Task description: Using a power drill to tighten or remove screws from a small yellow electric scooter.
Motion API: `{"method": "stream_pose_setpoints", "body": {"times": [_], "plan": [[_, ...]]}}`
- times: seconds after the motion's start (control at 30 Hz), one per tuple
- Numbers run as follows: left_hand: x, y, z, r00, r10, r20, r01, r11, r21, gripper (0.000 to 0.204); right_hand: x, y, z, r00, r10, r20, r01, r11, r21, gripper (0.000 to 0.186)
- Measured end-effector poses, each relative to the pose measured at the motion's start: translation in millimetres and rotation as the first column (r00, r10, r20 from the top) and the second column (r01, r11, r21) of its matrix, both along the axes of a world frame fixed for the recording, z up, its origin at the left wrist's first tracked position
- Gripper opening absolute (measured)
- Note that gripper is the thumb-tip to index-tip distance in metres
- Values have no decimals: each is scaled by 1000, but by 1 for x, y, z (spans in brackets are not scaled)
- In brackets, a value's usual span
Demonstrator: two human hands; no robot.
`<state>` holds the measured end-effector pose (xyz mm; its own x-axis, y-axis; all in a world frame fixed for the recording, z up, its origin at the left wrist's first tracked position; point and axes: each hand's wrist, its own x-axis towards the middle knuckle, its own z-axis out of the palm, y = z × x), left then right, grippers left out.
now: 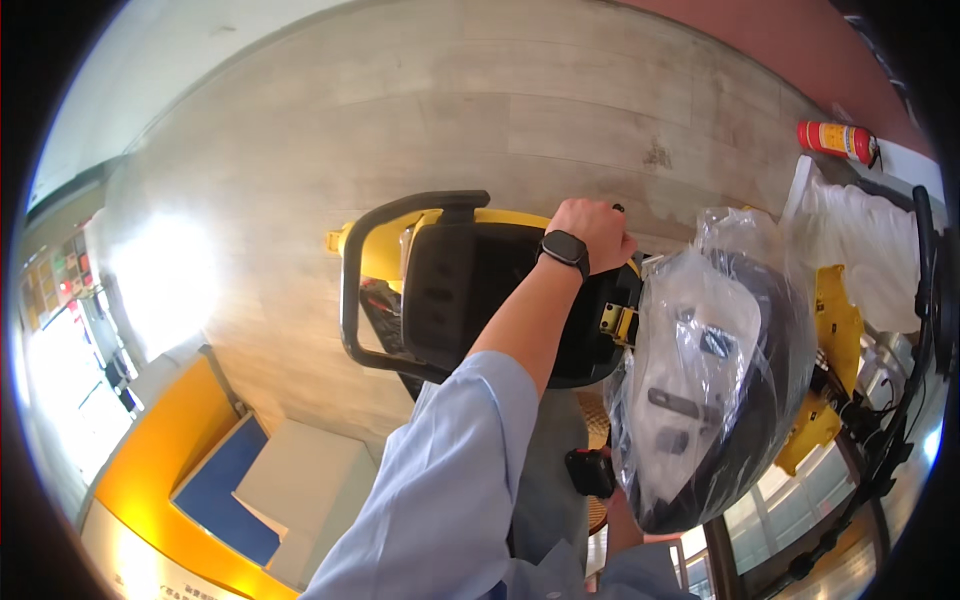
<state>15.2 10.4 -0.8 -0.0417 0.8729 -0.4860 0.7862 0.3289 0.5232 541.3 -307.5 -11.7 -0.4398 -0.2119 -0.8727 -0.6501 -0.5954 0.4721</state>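
Note:
My left hand, with a black watch on its wrist, reaches over the front edge of a black part on a yellow scooter. Its fingers are curled in a fist. A small dark tip shows beside them, but what they hold, if anything, is hidden. To the right stands a dark scooter seat in clear plastic wrap, tilted up beside a yellow hinge. My right hand is mostly hidden behind the wrapped seat's lower end. A small black device is close to it.
A black grab rail curves around the scooter's rear, at left. Handlebars and yellow body panels are at the right, near white wrapping. A red fire extinguisher lies farther back. Pale boxes stand lower left.

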Motion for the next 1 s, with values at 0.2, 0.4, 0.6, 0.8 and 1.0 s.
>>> {"method": "stream_pose_setpoints", "body": {"times": [0.2,0.4,0.6,0.8,1.0], "plan": [[1,-81,34,973,-194,121,38,661,750,17,-49,-19,28,971,182,152,-193,979,59,31],[-18,-137,20,818,-561,124,532,658,-532,23,-90,-22,46,941,268,206,-282,959,39,29],[3,-125,-92,986,-24,-163,-60,868,-493,47,-124,-32,82,970,197,145,-193,980,-41,29],[1,-139,-148,906,-120,-406,-104,866,-488,39,-124,-56,101,960,277,46,-269,954,-128,28],[11,-121,-145,729,564,-389,-665,444,-601,31,-171,-54,101,881,353,316,-320,935,-154,24]]}}
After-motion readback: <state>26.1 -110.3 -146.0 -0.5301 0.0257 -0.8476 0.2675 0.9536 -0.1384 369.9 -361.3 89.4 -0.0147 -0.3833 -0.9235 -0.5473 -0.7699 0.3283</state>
